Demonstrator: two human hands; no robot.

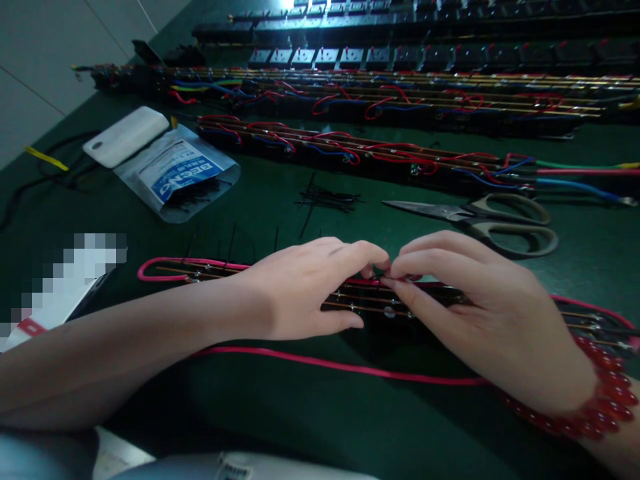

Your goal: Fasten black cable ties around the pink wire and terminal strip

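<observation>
Two hands meet over one wired strip on the green desk.

The left hand (305, 290) and right hand (480, 313) lie palm-down, fingertips pinched together on the pink wire (320, 362) at the middle of the strip (360, 303). One pair of scissors (495, 220) lies just behind, one bag of ties (177, 177) back left; bare desk (280, 413) in front.

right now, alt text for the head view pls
Two bare hands, left hand and right hand, pinch together at a wired strip with a pink wire on a green table. Scissors lie just beyond.
</observation>
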